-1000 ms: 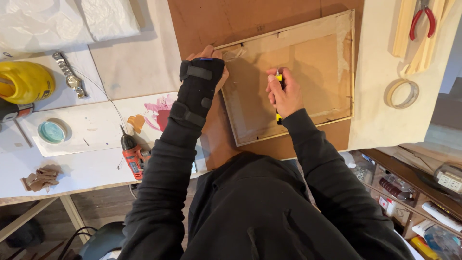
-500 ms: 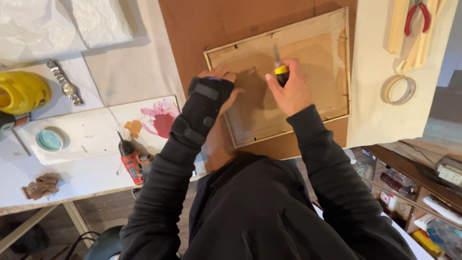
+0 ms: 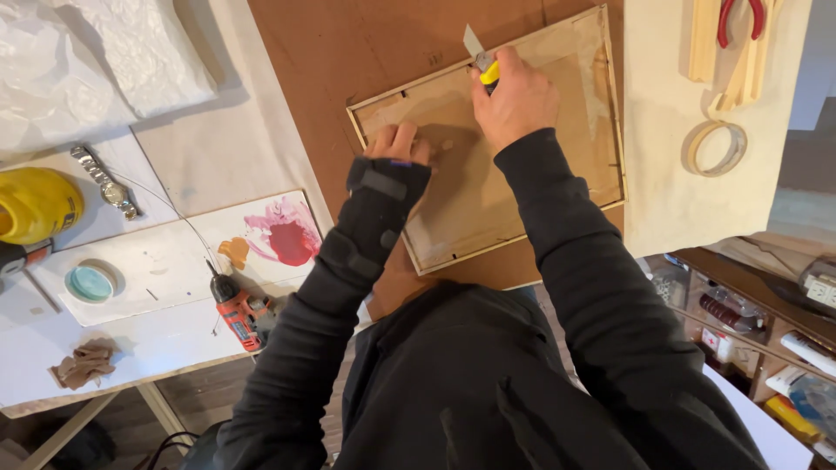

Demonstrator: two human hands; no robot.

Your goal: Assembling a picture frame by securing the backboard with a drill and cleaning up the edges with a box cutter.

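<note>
Right hand (image 3: 518,97) closed around knife (image 3: 484,63), blade past fingertips at frame (image 3: 488,200) top edge. Left hand (image 3: 396,144) pressed on backing, fingers curled, holding nothing.

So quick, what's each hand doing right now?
Left hand: holds nothing, fingers curled, pressing on the picture frame's backing.
Right hand: closed around a yellow utility knife, blade at the frame's top edge.

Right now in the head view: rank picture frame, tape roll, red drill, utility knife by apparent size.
1. Picture frame, lying back side up, by far the largest.
2. Red drill and tape roll: look about alike, so not ranked against each other.
3. Utility knife, smallest as seen, though the right hand hides most of it.
</note>
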